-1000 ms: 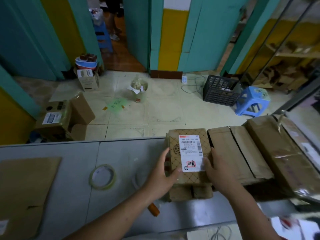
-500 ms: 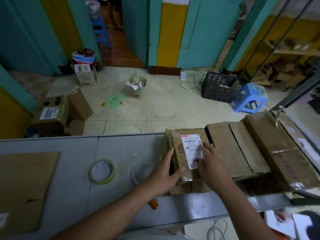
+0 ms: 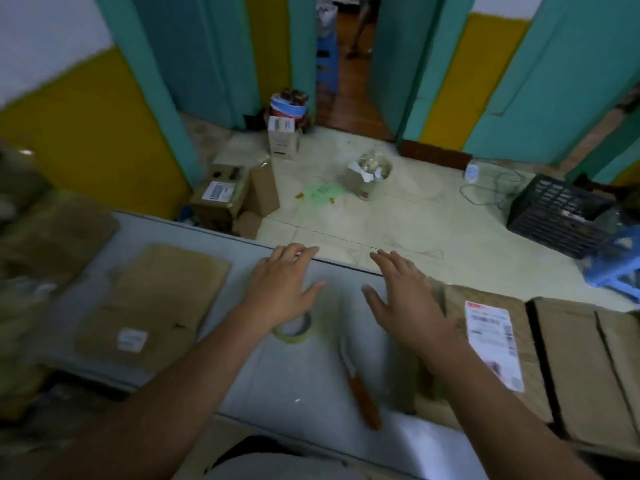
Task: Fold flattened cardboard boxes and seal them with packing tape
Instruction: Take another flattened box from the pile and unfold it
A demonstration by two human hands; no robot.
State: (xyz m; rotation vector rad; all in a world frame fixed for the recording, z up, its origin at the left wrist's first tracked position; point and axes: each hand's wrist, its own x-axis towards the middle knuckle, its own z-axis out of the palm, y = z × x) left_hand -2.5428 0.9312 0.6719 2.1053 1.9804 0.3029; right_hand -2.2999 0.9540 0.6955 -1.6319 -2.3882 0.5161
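My left hand (image 3: 282, 284) hovers with fingers spread over the grey table (image 3: 298, 379), just above a roll of clear packing tape (image 3: 294, 331). My right hand (image 3: 403, 296) is spread the same way a little to the right, holding nothing. Right of it lies a sealed patterned box with a white shipping label (image 3: 491, 341), and beside that stand more taped cardboard boxes (image 3: 588, 368). A flattened cardboard box (image 3: 152, 306) with a small white sticker lies on the table to the left.
An orange-handled knife (image 3: 362, 398) lies on the table between my forearms. More cardboard is heaped at the far left (image 3: 38, 237). Beyond the table, the floor holds open boxes (image 3: 235, 199), a bin (image 3: 370, 171), a black crate (image 3: 557, 216) and a blue stool (image 3: 620, 261).
Both hands have let go of the labelled box and moved left over the tape roll. My head has turned left, so the boxes now sit at the right edge.
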